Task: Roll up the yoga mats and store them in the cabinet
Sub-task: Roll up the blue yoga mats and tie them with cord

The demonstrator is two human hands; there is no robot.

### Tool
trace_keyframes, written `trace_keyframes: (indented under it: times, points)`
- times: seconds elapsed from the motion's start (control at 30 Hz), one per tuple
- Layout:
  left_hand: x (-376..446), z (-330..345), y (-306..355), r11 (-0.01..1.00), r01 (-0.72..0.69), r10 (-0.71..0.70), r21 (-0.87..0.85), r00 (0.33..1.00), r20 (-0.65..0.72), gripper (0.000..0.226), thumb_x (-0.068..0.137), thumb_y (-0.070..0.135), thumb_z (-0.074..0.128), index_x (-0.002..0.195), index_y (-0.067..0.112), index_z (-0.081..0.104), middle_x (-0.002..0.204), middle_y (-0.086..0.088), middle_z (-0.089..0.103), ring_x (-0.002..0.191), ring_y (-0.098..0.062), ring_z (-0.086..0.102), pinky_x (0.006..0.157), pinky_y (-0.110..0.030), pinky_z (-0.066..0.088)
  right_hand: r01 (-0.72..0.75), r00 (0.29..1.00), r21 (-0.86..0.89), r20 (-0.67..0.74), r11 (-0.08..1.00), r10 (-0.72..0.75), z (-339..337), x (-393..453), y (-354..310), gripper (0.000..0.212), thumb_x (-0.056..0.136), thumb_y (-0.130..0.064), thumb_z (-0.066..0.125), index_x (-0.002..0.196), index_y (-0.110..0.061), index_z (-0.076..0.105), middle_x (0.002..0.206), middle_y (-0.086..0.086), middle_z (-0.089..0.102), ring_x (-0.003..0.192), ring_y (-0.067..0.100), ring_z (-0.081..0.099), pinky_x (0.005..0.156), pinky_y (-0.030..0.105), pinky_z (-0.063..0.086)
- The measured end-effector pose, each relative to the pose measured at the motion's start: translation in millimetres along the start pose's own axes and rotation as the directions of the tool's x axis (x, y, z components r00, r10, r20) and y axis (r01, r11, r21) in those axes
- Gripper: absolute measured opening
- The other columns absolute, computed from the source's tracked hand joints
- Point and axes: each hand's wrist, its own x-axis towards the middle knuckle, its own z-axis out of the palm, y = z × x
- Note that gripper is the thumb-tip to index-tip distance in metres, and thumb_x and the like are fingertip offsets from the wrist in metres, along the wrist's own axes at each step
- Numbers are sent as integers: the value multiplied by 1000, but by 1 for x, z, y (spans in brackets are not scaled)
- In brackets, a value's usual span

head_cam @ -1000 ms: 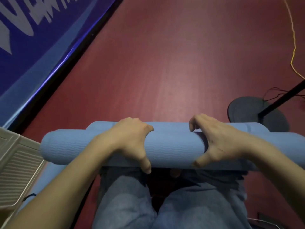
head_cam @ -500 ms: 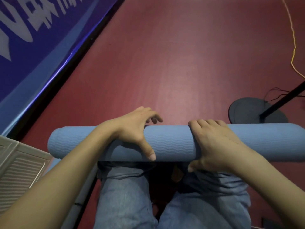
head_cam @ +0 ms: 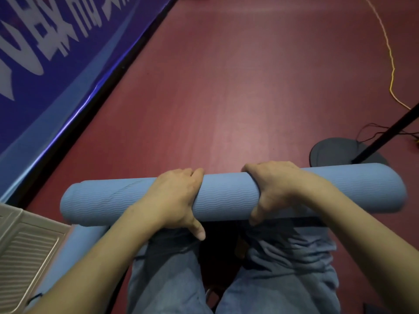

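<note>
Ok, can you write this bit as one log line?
step: rolling done | blue yoga mat: fully rolled | left hand: grips roll | right hand: grips roll | cabinet: not reached yet

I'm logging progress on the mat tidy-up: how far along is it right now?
Done: the blue yoga mat looks fully rolled into a tight tube, no flat tail showing on the red floor. In hand: the left hand and right hand both grip the roll near its middle. Left: storing it; no cabinet is clearly in view. Another blue mat lies lower left, partly hidden.
</note>
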Motion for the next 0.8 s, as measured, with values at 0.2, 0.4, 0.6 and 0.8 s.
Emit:
trace_keyframes:
  times: [0.2,0.4,0.6,0.8]
  points:
    - [8,-2,0,999,-33,32,-23,999,-41,124,37,81,84,139,30,35,117,6,57,108,-22,57,90,-36,41,35,949,-201,-301,979,-95,32,-16,4,95,51,-63,75,131,-27,40,116,-5,47,105,21,51,85,34,42]
    - [7,-13,3,995,-26,28,92,1000,-12,93,42,77,81,111,25,46,99,2,63,87,-26,63,76,-39,51,51,972,-163,-219,985,-86,19,-21,-7,92,53,-54,82,128,-32,33,109,-5,55,91,25,62,69,34,40]
    - [-17,-29,21,996,-61,55,60,995,88,82,41,79,81,94,26,48,81,8,57,70,-20,56,63,-35,45,87,993,-111,-74,990,-95,2,-47,-9,97,50,-51,89,130,-36,35,102,-7,55,82,20,53,68,33,40]
    - [-42,-12,29,993,-66,85,-100,976,200,87,34,85,79,94,28,52,83,8,58,74,-16,57,73,-39,57,149,984,-21,101,989,-146,5,-60,-9,101,46,-55,92,128,-44,35,99,-12,51,93,16,55,75,31,47]
